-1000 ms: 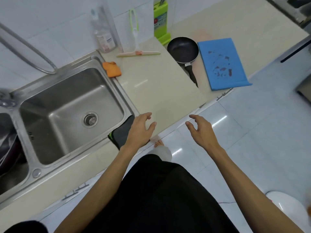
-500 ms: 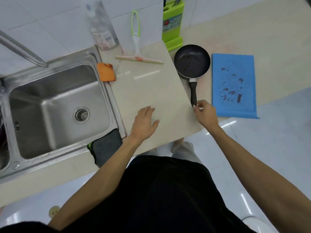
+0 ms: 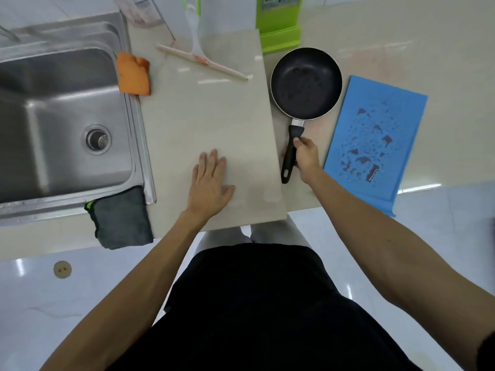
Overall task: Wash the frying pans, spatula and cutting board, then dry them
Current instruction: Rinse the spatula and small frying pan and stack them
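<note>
Pan (image 3: 306,84): black, round, upright on the surface (image 3: 209,116), right of the sink (image 3: 134,124). Handle (image 3: 293,131) points toward the person. Inside the pan: a few small drops and dull spots, nothing more legible.

Right grip (image 3: 308,156): fingers curled round the handle at mid-length, thumb on top. Cannot tell whether the pan is lifted or resting.

Left grip (image 3: 210,180): flat, fingers straight, palm down on the pale slab of the surface, left of the handle, holding nothing.

Board (image 3: 375,135): blue, flat, just right of the pan, not touching it. Top is wet, with scattered droplets and darker patches. Its near end overhangs the surface edge.

Sink: steel basin at far left, drain strainer (image 3: 97,139) at its middle.

Orange cloth (image 3: 134,73): on the surface, against the sink's right rim at the far corner.

Grey cloth (image 3: 122,218): at the sink's near right corner, draped over the surface edge.

Squeegee (image 3: 201,60): lying behind the left grip, blade toward the person.

Green holder (image 3: 278,25): behind the pan, top cropped; contents not visible.
</note>
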{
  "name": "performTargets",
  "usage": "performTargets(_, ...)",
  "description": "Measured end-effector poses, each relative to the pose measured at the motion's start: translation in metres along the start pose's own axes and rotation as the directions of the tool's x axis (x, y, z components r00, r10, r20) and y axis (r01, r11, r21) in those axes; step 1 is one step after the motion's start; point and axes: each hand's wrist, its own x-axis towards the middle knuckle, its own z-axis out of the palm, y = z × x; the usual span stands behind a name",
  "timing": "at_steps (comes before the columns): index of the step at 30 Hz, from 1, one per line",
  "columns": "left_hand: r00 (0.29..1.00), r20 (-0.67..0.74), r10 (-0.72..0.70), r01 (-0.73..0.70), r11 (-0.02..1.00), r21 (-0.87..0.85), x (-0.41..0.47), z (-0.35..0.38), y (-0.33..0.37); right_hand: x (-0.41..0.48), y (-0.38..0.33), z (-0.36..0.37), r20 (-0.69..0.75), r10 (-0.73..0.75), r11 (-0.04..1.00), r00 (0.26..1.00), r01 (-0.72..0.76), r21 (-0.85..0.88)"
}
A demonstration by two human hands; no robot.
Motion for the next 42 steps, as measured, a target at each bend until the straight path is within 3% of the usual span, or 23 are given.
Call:
performTargets(2,1.000,-0.014,-0.004,0.004,1.000,-0.008,0.000,0.004,-0.001,0.001,-0.007,0.002,0.082,0.045,0.972,0.996,-0.063,0.226)
performTargets(4,0.999,-0.030,-0.013,0.013,1.000,-0.017,0.000,0.007,-0.002,-0.002,-0.012,0.005,0.092,0.054,0.955,0.994,-0.079,0.286)
performTargets(17,0.999,-0.001,-0.041,0.040,0.986,-0.163,0.002,-0.009,-0.003,-0.029,-0.012,-0.010,-0.002,-0.084,0.978,0.996,0.083,0.190)
performTargets(23,0.994,-0.035,-0.104,0.078,0.896,-0.437,-0.011,-0.040,0.001,-0.090,-0.018,-0.014,0.066,-0.152,0.922,0.986,0.117,0.370)
performTargets(26,0.993,-0.044,-0.107,0.057,0.785,-0.617,-0.033,-0.057,0.005,-0.134,-0.020,0.008,0.157,-0.191,0.876,0.969,0.096,0.472)
performTargets(32,0.990,0.097,-0.099,0.135,0.539,-0.832,-0.088,-0.084,-0.016,-0.210,0.008,0.093,0.237,-0.229,0.920,0.944,0.130,0.369)
performTargets(35,0.978,0.153,-0.142,0.203,0.477,-0.855,-0.116,-0.100,-0.045,-0.240,0.027,0.147,0.281,-0.245,0.925,0.928,0.138,0.353)
performTargets(39,0.932,0.296,-0.207,0.333,0.173,-0.927,-0.144,-0.119,-0.094,-0.271,0.049,0.213,0.353,-0.264,0.940,0.897,0.158,0.302)
performTargets(42,0.896,0.340,-0.285,0.373,0.065,-0.926,-0.155,-0.125,-0.132,-0.287,0.057,0.257,0.422,-0.272,0.950,0.865,0.173,0.258)
